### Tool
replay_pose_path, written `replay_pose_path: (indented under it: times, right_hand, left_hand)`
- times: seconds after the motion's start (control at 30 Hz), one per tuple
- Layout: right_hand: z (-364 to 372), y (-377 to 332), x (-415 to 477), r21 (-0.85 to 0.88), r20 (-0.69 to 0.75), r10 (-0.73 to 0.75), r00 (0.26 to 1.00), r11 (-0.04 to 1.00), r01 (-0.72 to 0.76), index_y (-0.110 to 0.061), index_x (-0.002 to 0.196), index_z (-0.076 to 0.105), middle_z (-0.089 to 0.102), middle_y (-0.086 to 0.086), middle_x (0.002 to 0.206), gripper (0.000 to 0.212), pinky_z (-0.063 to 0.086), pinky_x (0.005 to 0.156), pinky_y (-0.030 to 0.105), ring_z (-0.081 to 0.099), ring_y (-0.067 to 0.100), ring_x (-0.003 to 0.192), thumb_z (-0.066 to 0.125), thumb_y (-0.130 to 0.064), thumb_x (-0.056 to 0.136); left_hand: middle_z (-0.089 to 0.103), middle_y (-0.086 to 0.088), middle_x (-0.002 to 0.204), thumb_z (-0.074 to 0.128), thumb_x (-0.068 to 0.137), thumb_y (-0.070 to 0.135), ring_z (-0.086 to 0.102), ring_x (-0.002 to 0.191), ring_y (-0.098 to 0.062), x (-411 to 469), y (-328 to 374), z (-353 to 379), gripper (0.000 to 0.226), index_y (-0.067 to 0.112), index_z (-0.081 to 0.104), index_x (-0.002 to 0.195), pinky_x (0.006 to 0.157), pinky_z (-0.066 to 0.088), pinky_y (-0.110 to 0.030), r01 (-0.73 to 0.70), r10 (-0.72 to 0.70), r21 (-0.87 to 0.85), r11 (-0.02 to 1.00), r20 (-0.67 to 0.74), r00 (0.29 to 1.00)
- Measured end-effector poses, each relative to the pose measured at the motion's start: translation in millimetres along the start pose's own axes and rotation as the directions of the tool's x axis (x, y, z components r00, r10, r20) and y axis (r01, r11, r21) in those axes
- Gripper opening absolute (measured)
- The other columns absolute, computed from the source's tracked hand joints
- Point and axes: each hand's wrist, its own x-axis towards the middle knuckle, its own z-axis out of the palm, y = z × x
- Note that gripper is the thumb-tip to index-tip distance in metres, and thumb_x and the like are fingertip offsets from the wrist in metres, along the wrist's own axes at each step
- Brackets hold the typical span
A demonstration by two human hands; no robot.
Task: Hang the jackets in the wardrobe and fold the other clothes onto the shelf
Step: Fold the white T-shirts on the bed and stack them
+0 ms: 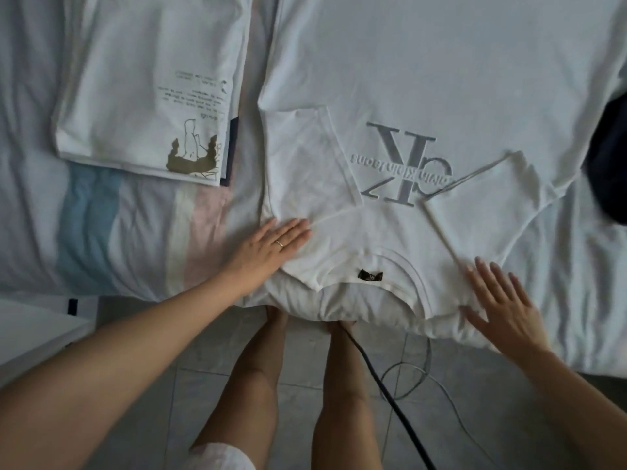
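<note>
Pressing T-shirt (390, 228) with left hand (271, 247) and right hand (505, 300), fingers straight, well apart. Hazard: collar (405, 262) overhanging bed (101, 215) edge; possible slide-off if tugged.

A pale striped bedsheet (101, 215) borders grey floor tiles (217, 395), dimly lit.

Head camera looks steeply down, close over the bed's (101, 232) edge.

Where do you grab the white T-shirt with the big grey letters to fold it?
Probably pinch the T-shirt at both shoulders beside the collar, coming from the near bed edge: it lies flat, sleeves folded in, collar nearest you.
</note>
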Motion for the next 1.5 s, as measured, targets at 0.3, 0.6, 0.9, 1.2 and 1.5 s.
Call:
replay_pose_path:
  times: [0.3, 0.6, 0.9, 1.2, 1.5]
  right_hand:
    - [26, -8, -4, 0.059, -0.030, -0.059, 0.998, 0.996, 0.060, -0.016, 0.153, 0.003, -0.005, -0.004, 0.161, 0.085, 0.002, 0.120, 0.034, 0.007, 0.018, 0.147, 0.039, -0.021, 0.077]
    - [24, -13, 8, 0.260, -0.189, 0.150, 0.970, 0.961, -0.098, -0.016, 0.152, 0.018, 0.018, 0.001, 0.157, 0.083, 0.012, 0.118, 0.037, 0.022, 0.022, 0.143, 0.046, 0.006, 0.077]
    - [-3, -1, 10, 0.403, -0.182, -0.015, 0.983, 0.911, 0.089, -0.016, 0.130, 0.059, 0.055, 0.002, 0.136, 0.075, 0.038, 0.108, 0.037, 0.054, 0.026, 0.124, 0.061, 0.018, 0.063]
    - [-82, -7, 28, 0.396, 0.471, 0.167, 0.866, 0.837, -0.377, -0.021, 0.124, 0.064, 0.065, 0.011, 0.117, 0.044, 0.044, 0.081, 0.030, 0.059, 0.025, 0.094, 0.041, -0.005, 0.090]
    - [-75, -37, -10, 0.084, 0.936, -0.022, 0.352, 0.983, -0.164, -0.008, 0.119, 0.058, 0.060, 0.007, 0.107, 0.035, 0.038, 0.077, 0.024, 0.052, 0.017, 0.091, 0.047, -0.006, 0.086]
  left_hand:
    - [0.016, -0.005, 0.158, 0.025, 0.089, 0.001, 0.014, 0.145, -0.018, 4, -4, 4, 0.064, 0.012, 0.015, 0.152, 0.118, 0.014, -0.038, 0.018, -0.019, -0.019, 1.000, -0.052, 0.998]
    - [0.017, 0.001, 0.157, 0.026, 0.084, -0.007, -0.011, 0.143, -0.003, 14, -8, -16, 0.071, 0.013, 0.014, 0.151, 0.104, 0.028, -0.033, 0.019, -0.018, -0.058, 0.998, 0.014, 1.000]
    - [0.058, -0.003, 0.128, 0.043, 0.097, 0.019, 0.056, 0.114, -0.023, 44, -13, -80, 0.036, 0.025, 0.057, 0.130, 0.087, 0.040, -0.026, 0.040, -0.040, 0.002, 0.999, 0.169, 0.985]
    - [0.067, -0.004, 0.112, 0.046, 0.079, -0.002, 0.059, 0.101, -0.026, 74, -26, -145, 0.049, 0.025, 0.069, 0.113, 0.075, 0.047, -0.029, 0.250, -0.063, -0.222, 0.942, 0.617, 0.784]
    - [0.052, -0.009, 0.082, 0.040, 0.077, -0.010, 0.045, 0.070, -0.017, 17, 19, -122, 0.023, 0.003, 0.057, 0.084, 0.046, 0.029, -0.018, 0.401, 0.222, -0.329, 0.855, 0.931, 0.290]
